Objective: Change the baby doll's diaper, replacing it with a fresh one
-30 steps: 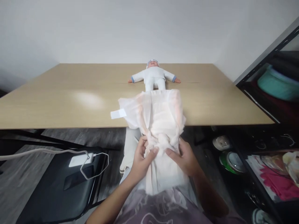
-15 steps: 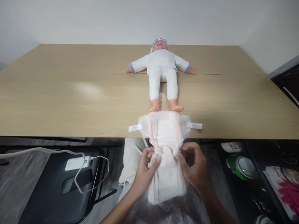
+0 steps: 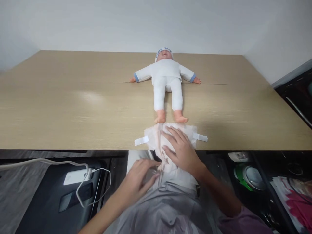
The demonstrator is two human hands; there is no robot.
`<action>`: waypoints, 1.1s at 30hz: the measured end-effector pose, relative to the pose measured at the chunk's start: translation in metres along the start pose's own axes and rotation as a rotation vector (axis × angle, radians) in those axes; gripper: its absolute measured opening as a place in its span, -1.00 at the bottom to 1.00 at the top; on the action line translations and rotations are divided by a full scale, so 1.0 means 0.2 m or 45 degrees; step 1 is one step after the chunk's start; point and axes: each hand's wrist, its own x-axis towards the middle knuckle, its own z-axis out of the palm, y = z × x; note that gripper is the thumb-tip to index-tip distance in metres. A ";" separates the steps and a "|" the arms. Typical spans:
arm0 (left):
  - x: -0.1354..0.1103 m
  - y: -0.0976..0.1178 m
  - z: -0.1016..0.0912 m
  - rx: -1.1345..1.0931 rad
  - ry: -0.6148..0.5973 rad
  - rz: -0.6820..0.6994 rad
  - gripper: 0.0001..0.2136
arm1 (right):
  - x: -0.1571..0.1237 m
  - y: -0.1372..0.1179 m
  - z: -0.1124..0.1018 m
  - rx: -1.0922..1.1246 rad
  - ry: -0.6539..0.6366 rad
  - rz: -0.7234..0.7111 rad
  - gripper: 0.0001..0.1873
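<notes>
An unfolded white diaper (image 3: 153,136) with its side tapes spread lies across the table's front edge, and its lower part hangs over my lap. My right hand (image 3: 181,151) rests on the diaper's upper middle, open, its fingers spread towards the far edge. Beside the diaper's left edge is my left hand (image 3: 141,178), its fingers stretched out and the thumb apart, the fingertips at the ruffled edge. Just beyond the diaper lies a baby doll (image 3: 167,71) on its back in white clothes and a printed cap, arms out, feet close to the diaper's far edge.
The wooden table (image 3: 73,123) reaches back to a pale wall. At lower left, a black chair (image 3: 41,208) carries a white power bank (image 3: 76,175) with a cable and a dark phone (image 3: 75,196). On the right, below table height, stands a green container (image 3: 248,177) among other items.
My right hand has moved from the diaper's right edge up onto its middle, fingers now spread. My left hand has loosened and shifted slightly down and left. The view has tilted a little.
</notes>
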 end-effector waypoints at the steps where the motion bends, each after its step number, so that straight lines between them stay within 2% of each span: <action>1: 0.03 -0.02 -0.06 0.110 0.021 0.105 -0.68 | 0.00 0.01 0.01 -0.028 -0.020 -0.001 -0.43; 4: 0.20 -0.07 -0.24 0.429 0.240 0.341 -0.73 | 0.00 0.01 0.01 -0.088 -0.062 -0.008 -0.37; 7: 0.46 -0.13 -0.36 0.719 0.372 0.402 -0.72 | 0.00 0.02 0.01 -0.112 -0.108 -0.031 -0.34; 10: 0.75 -0.16 -0.40 0.961 0.268 0.406 -0.53 | 0.02 0.03 0.02 -0.110 -0.125 -0.045 -0.34; 12: 0.91 -0.15 -0.38 1.059 0.113 0.491 -0.39 | 0.02 0.04 0.02 -0.105 -0.126 -0.048 -0.33; 15: 1.09 -0.11 -0.36 1.086 -0.133 0.652 -0.31 | 0.03 0.04 0.02 -0.099 -0.122 -0.046 -0.34; 18: 1.21 -0.08 -0.37 1.136 -0.308 0.762 -0.22 | 0.03 0.04 0.01 -0.094 -0.127 -0.048 -0.36; 22: 1.33 -0.08 -0.43 1.240 -0.413 0.933 -0.16 | 0.04 0.06 0.00 -0.076 -0.176 -0.057 -0.37; 25: 1.39 -0.08 -0.45 1.315 -0.409 1.019 -0.26 | 0.05 0.08 -0.02 -0.059 -0.239 -0.053 -0.32; 28: 1.43 -0.08 -0.43 1.354 -0.347 1.128 -0.40 | 0.07 0.09 -0.04 -0.049 -0.282 -0.067 -0.26; 33: 1.49 -0.09 -0.38 1.218 -0.273 1.234 -0.69 | 0.10 0.10 -0.06 -0.049 -0.330 -0.121 -0.25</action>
